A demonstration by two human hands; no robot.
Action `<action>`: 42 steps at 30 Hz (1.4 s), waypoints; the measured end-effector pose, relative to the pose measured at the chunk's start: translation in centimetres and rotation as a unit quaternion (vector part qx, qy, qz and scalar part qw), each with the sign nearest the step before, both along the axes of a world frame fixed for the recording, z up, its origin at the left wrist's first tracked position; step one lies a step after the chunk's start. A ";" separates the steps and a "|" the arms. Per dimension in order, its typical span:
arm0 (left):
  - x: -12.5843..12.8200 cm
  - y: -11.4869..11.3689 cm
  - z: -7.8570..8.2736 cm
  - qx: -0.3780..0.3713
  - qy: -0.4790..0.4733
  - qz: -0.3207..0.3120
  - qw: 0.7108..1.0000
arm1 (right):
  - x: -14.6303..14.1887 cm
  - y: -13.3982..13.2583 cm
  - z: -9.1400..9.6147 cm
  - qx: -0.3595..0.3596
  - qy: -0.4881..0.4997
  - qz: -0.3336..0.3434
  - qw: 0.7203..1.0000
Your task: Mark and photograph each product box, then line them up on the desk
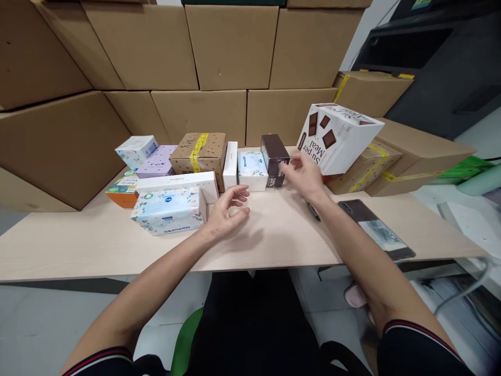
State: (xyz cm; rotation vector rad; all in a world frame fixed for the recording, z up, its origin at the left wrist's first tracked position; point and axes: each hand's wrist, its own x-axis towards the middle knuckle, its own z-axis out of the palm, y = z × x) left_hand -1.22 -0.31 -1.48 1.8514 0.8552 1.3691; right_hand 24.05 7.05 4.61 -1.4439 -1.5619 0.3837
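My left hand [227,211] hovers just above the pale wooden table [274,235], fingers loosely curled and apart, holding nothing; it is right of a floral tissue box [170,210]. My right hand [303,175] reaches toward a dark brown box [274,156], its fingertips touching or nearly touching the box's near end; the fingers are spread. A small floral tissue box [252,169] and a slim white box [230,164] stand left of the brown box. A large white "Super Meal" box [338,137] leans tilted just behind my right hand.
A long white box [176,184], an orange-green box [123,190], a lilac box [156,162], a taped brown parcel [199,151] and another tissue box [136,150] lie at the left. A phone [376,228] and a pen [313,211] lie on the right. Cardboard cartons [230,47] wall the back.
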 end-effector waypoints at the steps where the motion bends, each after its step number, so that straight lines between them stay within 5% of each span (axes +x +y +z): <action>1: 0.1 -0.1 0.1 0.005 0.009 0.001 1.000 | 1.0 -0.7 1.0 0.049 -0.035 -0.031 0.998; 4: 0.2 -0.3 0.2 0.015 0.031 0.008 0.999 | 4.0 -2.3 3.9 0.166 -0.120 -0.186 0.961; 7: 0.3 -0.4 0.3 0.022 0.044 0.016 0.999 | 6.3 -2.0 5.5 0.139 -0.129 -0.263 0.946; 12: 0.2 -0.1 0.1 0.030 0.041 0.029 0.998 | 8.0 -0.2 4.5 0.047 -0.101 -0.212 0.971; 18: 0.1 0.0 0.0 0.045 0.035 0.036 0.998 | 7.4 -2.9 2.4 0.202 -0.092 -0.208 0.953; 24: 0.4 -0.3 0.8 0.037 -0.094 0.075 0.992 | 6.9 -6.5 2.4 0.315 -0.008 -0.084 0.945; 28: 0.1 0.4 0.9 0.012 -0.196 0.109 0.974 | 5.9 -7.7 1.9 0.206 0.028 0.082 0.975; 32: -0.3 1.2 0.3 -0.019 -0.197 0.102 0.975 | 4.4 -7.6 -0.5 0.053 0.049 0.191 0.979; 37: 0.0 0.9 -0.3 -0.066 -0.172 0.071 0.980 | 4.0 -6.4 -3.0 -0.015 0.073 0.241 0.968; 42: 0.3 0.1 0.1 -0.114 -0.158 0.065 0.979 | 4.7 -6.1 -2.9 -0.069 0.081 0.227 0.968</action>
